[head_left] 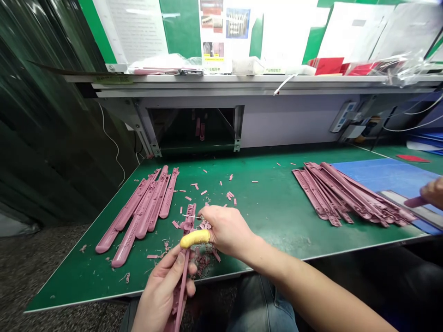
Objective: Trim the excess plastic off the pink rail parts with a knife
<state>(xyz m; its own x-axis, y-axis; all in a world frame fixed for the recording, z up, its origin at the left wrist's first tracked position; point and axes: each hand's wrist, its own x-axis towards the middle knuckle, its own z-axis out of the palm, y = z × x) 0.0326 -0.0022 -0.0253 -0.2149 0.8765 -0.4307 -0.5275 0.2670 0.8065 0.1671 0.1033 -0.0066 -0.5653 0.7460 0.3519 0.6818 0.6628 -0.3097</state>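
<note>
Fingers (189, 286) of left hand (161, 293) clenched around pink plastic strip (189, 224), right hand (226, 230) palm-down — gripping yellow-handled knife (194, 239)

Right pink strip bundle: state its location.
In the head view, the pink strip bundle lies on the right of the green bench mat, partly over a blue mat, with another person's hand just past its right end.

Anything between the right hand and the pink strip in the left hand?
Nothing visible. The right hand sits right at the pink moulded strip, its yellow-capped finger across it; plastic trimmings lie on the green mat beneath.
</note>
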